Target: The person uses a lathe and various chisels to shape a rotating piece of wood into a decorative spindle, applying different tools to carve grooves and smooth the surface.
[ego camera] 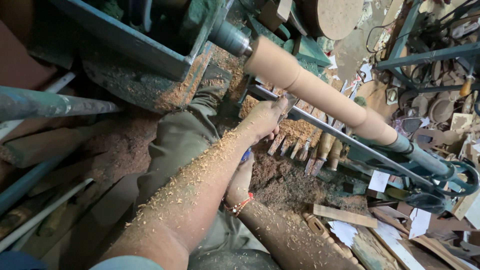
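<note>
With 1 wooden spindle (312, 85) mounted, the left hand (262, 120) clamps 1 chisel (286, 107); the right hand (240, 177) grips its blue handle (245, 156).

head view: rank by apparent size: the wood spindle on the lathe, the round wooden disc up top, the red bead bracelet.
1. Wood spindle, longest by far.
2. Round wooden disc, partly cut off by the frame edge and farther away, so its true size is unsure.
3. Red bead bracelet, smallest, on the right wrist.
</note>
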